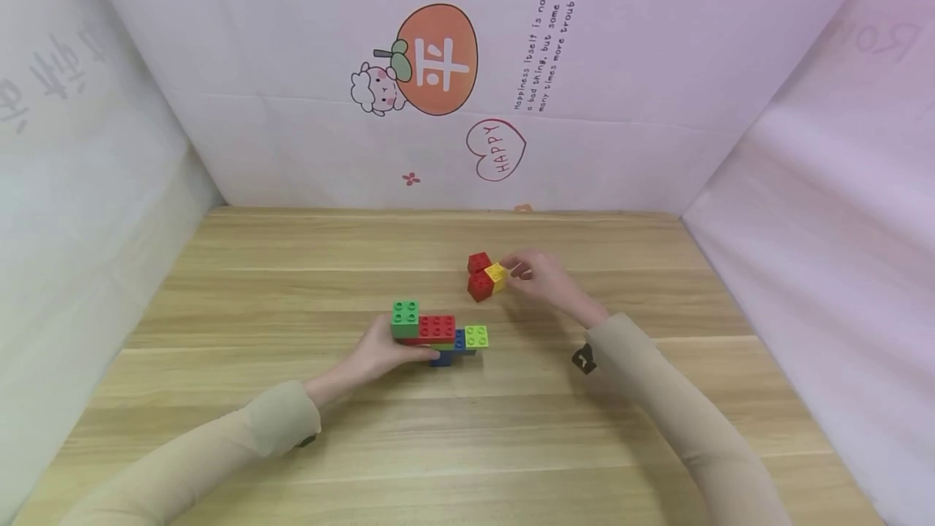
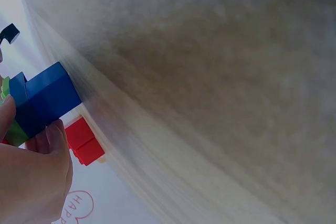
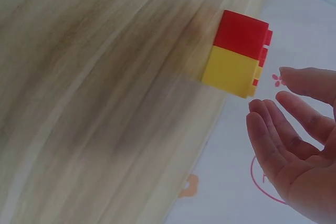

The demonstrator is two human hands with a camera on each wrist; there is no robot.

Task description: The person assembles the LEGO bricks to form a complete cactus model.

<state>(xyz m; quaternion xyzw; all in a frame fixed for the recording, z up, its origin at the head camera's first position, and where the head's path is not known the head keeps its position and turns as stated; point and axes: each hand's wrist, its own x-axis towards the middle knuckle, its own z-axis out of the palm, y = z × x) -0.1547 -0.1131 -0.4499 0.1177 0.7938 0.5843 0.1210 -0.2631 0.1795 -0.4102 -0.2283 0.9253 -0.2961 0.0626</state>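
Observation:
My left hand (image 1: 377, 352) grips an assembly of toy building blocks (image 1: 437, 328) near the middle of the table. Green, red and lime blocks top it, with blue ones (image 2: 52, 94) underneath. Thumb and fingers lie on opposite sides of it. Farther back, two red blocks (image 1: 480, 286) and a yellow block (image 1: 495, 275) stand close together on the table. Just to their right is my right hand (image 1: 542, 276), its fingers loosely bent. In the right wrist view a gap shows between those fingertips and the yellow block (image 3: 231, 72), and nothing is held.
The wooden table (image 1: 453, 445) ends at a printed white cloth backdrop (image 1: 292, 63). White cloth (image 1: 825, 209) also hangs along both sides. A small dark piece (image 1: 584, 359) shows beside the right sleeve cuff.

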